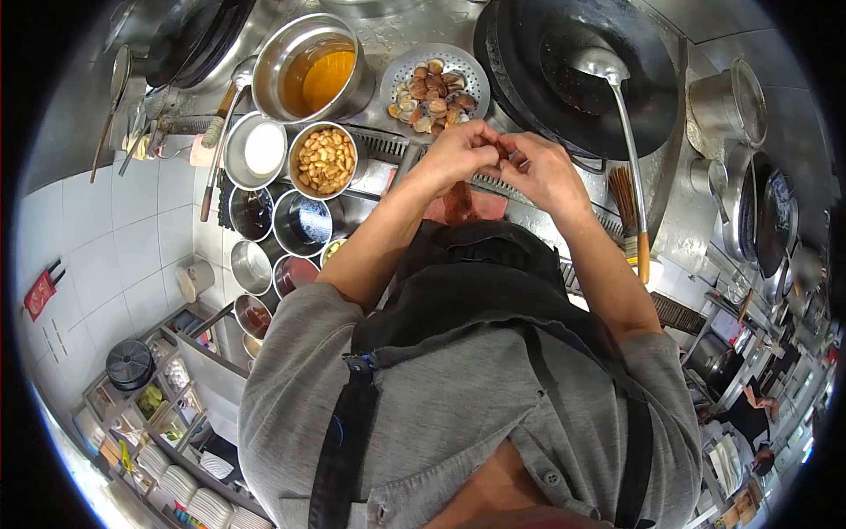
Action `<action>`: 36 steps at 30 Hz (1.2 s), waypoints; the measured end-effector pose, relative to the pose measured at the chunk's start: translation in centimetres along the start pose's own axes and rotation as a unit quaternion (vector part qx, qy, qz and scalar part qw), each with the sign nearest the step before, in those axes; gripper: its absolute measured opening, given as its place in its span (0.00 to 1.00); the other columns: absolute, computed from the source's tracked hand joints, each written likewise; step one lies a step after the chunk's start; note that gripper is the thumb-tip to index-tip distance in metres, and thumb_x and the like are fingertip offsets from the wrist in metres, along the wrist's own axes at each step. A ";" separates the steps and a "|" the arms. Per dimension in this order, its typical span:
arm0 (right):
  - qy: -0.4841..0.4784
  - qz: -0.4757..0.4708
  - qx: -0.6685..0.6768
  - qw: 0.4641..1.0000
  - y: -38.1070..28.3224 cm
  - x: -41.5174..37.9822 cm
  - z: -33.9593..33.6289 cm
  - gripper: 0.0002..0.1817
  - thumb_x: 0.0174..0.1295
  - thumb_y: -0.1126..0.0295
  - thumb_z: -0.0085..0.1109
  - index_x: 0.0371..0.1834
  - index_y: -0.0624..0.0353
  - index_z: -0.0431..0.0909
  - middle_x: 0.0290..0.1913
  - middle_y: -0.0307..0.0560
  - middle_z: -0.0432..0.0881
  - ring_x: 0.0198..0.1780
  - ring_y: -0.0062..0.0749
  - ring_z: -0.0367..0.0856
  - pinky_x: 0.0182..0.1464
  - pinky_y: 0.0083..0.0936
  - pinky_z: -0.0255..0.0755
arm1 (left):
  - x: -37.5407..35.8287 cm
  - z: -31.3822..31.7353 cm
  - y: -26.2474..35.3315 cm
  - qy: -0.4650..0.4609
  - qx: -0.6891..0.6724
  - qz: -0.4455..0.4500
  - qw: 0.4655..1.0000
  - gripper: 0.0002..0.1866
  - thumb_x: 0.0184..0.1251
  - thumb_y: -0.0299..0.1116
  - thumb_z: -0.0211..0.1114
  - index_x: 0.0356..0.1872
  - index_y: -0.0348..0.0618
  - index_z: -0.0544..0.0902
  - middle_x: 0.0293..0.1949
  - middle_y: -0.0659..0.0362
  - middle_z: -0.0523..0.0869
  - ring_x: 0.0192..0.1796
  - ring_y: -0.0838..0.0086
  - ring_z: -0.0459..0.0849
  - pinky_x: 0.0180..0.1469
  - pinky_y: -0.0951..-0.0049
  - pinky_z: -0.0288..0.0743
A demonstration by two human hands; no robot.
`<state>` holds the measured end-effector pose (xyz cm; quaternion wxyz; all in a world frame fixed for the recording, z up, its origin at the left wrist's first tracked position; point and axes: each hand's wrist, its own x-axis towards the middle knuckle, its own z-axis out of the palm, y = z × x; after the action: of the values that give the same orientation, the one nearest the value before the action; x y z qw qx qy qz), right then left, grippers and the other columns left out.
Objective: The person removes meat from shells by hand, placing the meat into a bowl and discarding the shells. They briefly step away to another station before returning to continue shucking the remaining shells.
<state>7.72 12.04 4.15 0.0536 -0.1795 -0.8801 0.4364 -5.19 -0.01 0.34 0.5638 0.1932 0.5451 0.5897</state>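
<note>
Both hands, left hand (458,154) and right hand (542,172), are pinched together on a small unidentifiable item above the steel counter (529,212); clams (434,93) are positioned just beyond, wok (582,70) right.

Two hands (507,159), one wok (582,70), one ladle (617,115), one perforated strainer (434,84) of clams, one oil pot (313,69).

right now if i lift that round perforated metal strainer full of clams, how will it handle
The round perforated metal strainer probably feels heavy for its size, since brown shelled clams heap across it. Its shallow rim suggests the loose shells may slide or spill if tilted. Wet-looking metal might be slippery, and liquid may drip through the holes.
</note>
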 end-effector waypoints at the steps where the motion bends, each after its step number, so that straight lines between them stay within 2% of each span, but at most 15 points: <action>1: 0.000 0.000 0.000 1.000 0.2 0.0 0.2 0.17 0.49 0.70 0.65 0.43 0.65 0.81 0.38 0.56 0.83 0.38 0.47 0.84 0.39 0.35 0.77 | 0.0 0.0 0.0 0.000 0.000 0.000 1.000 0.14 0.57 0.20 0.57 0.46 0.28 0.75 0.41 0.50 0.83 0.42 0.68 0.85 0.46 0.70 0.82; 3: 0.030 -0.050 0.010 0.998 0.7 -0.2 0.7 0.17 0.50 0.71 0.63 0.45 0.65 0.80 0.38 0.57 0.82 0.39 0.52 0.83 0.41 0.38 0.76 | 0.1 0.1 -0.2 0.023 -0.017 -0.034 0.999 0.14 0.57 0.21 0.57 0.45 0.28 0.76 0.40 0.50 0.82 0.41 0.68 0.85 0.44 0.69 0.82; 6: 0.018 -0.032 0.040 0.999 0.3 -0.3 0.8 0.17 0.52 0.72 0.61 0.46 0.64 0.80 0.38 0.58 0.82 0.39 0.54 0.82 0.41 0.40 0.75 | 0.0 0.5 -0.1 0.041 -0.011 -0.058 0.997 0.14 0.56 0.22 0.56 0.44 0.28 0.76 0.39 0.50 0.82 0.39 0.68 0.84 0.43 0.68 0.83; 9: 0.030 -0.065 -0.006 0.997 0.7 -0.5 1.4 0.17 0.52 0.72 0.61 0.47 0.63 0.80 0.39 0.58 0.82 0.38 0.54 0.82 0.41 0.41 0.75 | 0.4 0.7 -0.6 0.053 0.023 -0.061 0.996 0.13 0.56 0.21 0.54 0.43 0.28 0.76 0.38 0.51 0.82 0.38 0.68 0.84 0.44 0.68 0.83; 13: 0.016 -0.038 0.002 0.999 1.8 -1.0 2.0 0.18 0.53 0.71 0.61 0.48 0.63 0.80 0.40 0.59 0.82 0.38 0.54 0.82 0.41 0.41 0.75 | 0.8 0.5 -2.4 0.062 0.023 -0.050 0.997 0.12 0.56 0.21 0.53 0.42 0.28 0.76 0.37 0.51 0.82 0.37 0.68 0.84 0.41 0.69 0.82; 15: 0.002 -0.033 0.005 0.999 2.5 -1.3 2.1 0.17 0.56 0.72 0.61 0.49 0.66 0.79 0.40 0.54 0.84 0.35 0.41 0.85 0.38 0.30 0.79 | 0.9 0.6 -3.0 0.077 0.038 -0.061 0.994 0.11 0.55 0.20 0.54 0.40 0.29 0.76 0.35 0.51 0.82 0.35 0.69 0.83 0.37 0.70 0.81; 19: -0.022 -0.005 0.030 0.999 2.9 -1.5 1.9 0.18 0.55 0.73 0.61 0.49 0.66 0.79 0.39 0.55 0.84 0.35 0.39 0.85 0.39 0.29 0.79 | 0.9 0.7 -4.0 0.077 -0.008 -0.066 0.995 0.10 0.54 0.21 0.55 0.38 0.29 0.77 0.35 0.52 0.82 0.34 0.70 0.83 0.33 0.72 0.80; 21: -0.031 0.003 0.037 0.999 3.4 -1.5 2.3 0.18 0.55 0.72 0.62 0.49 0.66 0.80 0.39 0.54 0.84 0.36 0.38 0.86 0.39 0.28 0.79 | 1.1 0.6 -4.2 0.091 0.057 -0.060 0.992 0.10 0.54 0.21 0.56 0.38 0.29 0.77 0.34 0.52 0.81 0.33 0.71 0.82 0.33 0.73 0.79; 25: -0.036 0.006 0.024 0.999 3.3 -1.5 2.2 0.18 0.54 0.72 0.62 0.49 0.65 0.80 0.40 0.54 0.84 0.36 0.37 0.86 0.40 0.30 0.79 | 0.8 0.9 -4.0 0.101 0.063 -0.065 0.991 0.09 0.54 0.21 0.57 0.37 0.30 0.77 0.33 0.52 0.81 0.33 0.72 0.81 0.33 0.73 0.78; 28: -0.054 0.035 0.045 0.997 3.4 -1.3 2.3 0.16 0.53 0.71 0.63 0.46 0.66 0.80 0.38 0.55 0.83 0.36 0.43 0.85 0.41 0.32 0.79 | 0.8 1.0 -4.0 0.106 0.056 -0.075 0.990 0.08 0.53 0.22 0.58 0.36 0.31 0.77 0.32 0.54 0.81 0.32 0.72 0.81 0.33 0.73 0.77; 30: -0.013 -0.072 -0.056 0.996 3.3 -1.3 2.9 0.15 0.52 0.72 0.62 0.43 0.66 0.79 0.36 0.57 0.82 0.38 0.52 0.83 0.42 0.37 0.78 | 1.1 0.7 -4.4 0.097 0.099 -0.052 0.989 0.09 0.54 0.23 0.58 0.36 0.31 0.77 0.32 0.54 0.81 0.33 0.72 0.80 0.34 0.73 0.76; 31: -0.013 -0.071 -0.056 0.996 3.2 -1.4 3.4 0.15 0.52 0.72 0.62 0.43 0.66 0.79 0.36 0.57 0.82 0.38 0.52 0.83 0.42 0.37 0.78 | 1.3 0.7 -4.5 0.096 0.099 -0.052 0.989 0.09 0.54 0.23 0.58 0.36 0.31 0.77 0.32 0.54 0.81 0.33 0.72 0.80 0.34 0.73 0.76; 33: 0.024 -0.074 -0.107 0.991 3.1 -1.4 4.3 0.14 0.50 0.72 0.59 0.41 0.66 0.76 0.36 0.62 0.81 0.41 0.57 0.81 0.43 0.46 0.74 | 1.7 0.5 -4.6 0.116 0.164 -0.055 0.978 0.09 0.55 0.24 0.59 0.37 0.30 0.77 0.33 0.54 0.81 0.34 0.72 0.80 0.36 0.73 0.75; 36: 0.034 -0.074 -0.097 0.992 4.3 -1.1 5.2 0.14 0.51 0.74 0.58 0.41 0.66 0.76 0.37 0.63 0.80 0.40 0.59 0.80 0.44 0.46 0.74 | 2.0 0.3 -5.1 0.128 0.129 -0.066 0.981 0.10 0.56 0.25 0.60 0.38 0.30 0.76 0.34 0.53 0.81 0.36 0.71 0.81 0.37 0.72 0.76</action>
<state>8.61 10.15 -2.37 0.0980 -0.1330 -0.9267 0.3375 -3.24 0.69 -4.77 0.4974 0.1513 0.6956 0.4959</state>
